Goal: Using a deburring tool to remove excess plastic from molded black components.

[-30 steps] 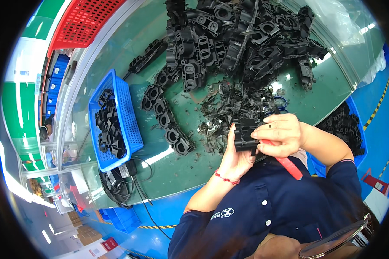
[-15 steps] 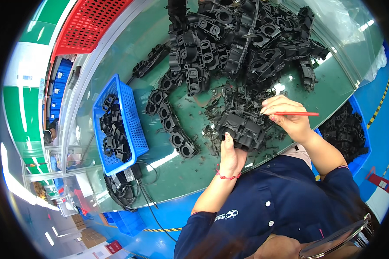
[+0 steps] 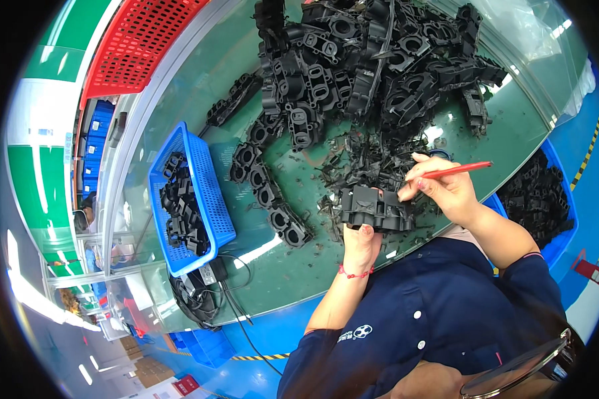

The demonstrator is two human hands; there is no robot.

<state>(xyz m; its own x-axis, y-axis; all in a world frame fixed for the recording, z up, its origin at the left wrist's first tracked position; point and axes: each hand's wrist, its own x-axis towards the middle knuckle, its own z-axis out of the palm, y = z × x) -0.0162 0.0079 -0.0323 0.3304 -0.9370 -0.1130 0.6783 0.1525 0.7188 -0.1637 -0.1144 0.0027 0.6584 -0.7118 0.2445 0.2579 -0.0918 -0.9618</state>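
My left hand (image 3: 361, 246) is closed around the underside of a black moulded plastic part (image 3: 376, 214), holding it above the near edge of the green table. In my right hand (image 3: 446, 191) is a slim red pen-shaped tool (image 3: 460, 170), its back end pointing right. The right fingertips are at the part's upper right side. The tool's working tip is hidden by the fingers. Black plastic scraps (image 3: 373, 156) lie scattered just beyond the part. Farther back, a large heap of similar black parts (image 3: 319, 76) covers the table.
A curved row of black parts (image 3: 265, 193) lies left of my hands. Beyond it stands a blue basket (image 3: 214, 206) with black pieces in it. At right, a blue crate (image 3: 571, 229) holds more. A red basket (image 3: 140, 50) is at upper left; cables (image 3: 229, 299) hang near the table edge.
The held part has been turned, showing a different side, and sits slightly lower. My right hand has moved closer to its edge, and the red tool now tilts up to the right.
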